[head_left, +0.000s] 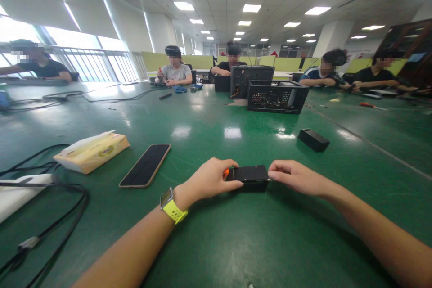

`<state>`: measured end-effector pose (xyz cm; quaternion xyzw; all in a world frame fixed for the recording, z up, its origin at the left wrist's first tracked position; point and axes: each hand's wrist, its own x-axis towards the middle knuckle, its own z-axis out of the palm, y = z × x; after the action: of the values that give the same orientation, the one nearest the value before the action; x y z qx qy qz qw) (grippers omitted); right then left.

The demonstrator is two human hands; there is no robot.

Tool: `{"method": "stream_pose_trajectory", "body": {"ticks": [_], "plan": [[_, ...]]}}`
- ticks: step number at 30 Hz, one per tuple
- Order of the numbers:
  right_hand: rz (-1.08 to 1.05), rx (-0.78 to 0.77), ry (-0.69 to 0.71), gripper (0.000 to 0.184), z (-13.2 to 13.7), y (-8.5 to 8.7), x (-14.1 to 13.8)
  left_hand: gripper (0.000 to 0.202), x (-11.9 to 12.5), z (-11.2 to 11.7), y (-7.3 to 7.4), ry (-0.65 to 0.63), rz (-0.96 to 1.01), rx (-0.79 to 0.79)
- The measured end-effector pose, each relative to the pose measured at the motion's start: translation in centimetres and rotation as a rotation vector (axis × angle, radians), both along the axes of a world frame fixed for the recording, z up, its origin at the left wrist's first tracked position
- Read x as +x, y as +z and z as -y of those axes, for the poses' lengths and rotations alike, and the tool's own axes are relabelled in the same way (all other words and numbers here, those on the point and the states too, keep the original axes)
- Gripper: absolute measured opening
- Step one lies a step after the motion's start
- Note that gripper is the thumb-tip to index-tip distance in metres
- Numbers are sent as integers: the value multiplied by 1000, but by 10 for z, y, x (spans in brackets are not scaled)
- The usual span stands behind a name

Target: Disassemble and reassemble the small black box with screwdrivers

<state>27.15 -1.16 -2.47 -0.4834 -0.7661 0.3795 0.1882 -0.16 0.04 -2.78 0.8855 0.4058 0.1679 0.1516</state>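
On the green table in front of me lies a small black rectangular box (251,186), its flat black top plate (249,172) sitting slightly tilted on it. My left hand (212,177) grips the left end, thumb on the near side and fingers on the far side. Something orange (226,173) shows between that thumb and forefinger; its kind is hidden. At the right end, my right hand (292,176) is closed in a pinch against the plate's edge. Whatever small thing its fingertips hold is too small to make out.
A similar black box (313,139) stands farther right. To the left are a phone (146,165), a tissue pack (92,150), black cables (72,229) and a white power strip (23,193). Computer cases (277,97) stand ahead; several people sit around the table. A screwdriver (367,105) lies far right.
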Motion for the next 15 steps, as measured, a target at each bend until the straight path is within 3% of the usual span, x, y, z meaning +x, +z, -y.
{"method": "stream_pose_trajectory", "body": {"ticks": [6,15], "plan": [[0,4,-33,36,-3,0,5,44,-1,0,-1,-3,-16,15],[10,-106,98,51,-6,-17,6,44,1,1,1,28,-24,-4]]}}
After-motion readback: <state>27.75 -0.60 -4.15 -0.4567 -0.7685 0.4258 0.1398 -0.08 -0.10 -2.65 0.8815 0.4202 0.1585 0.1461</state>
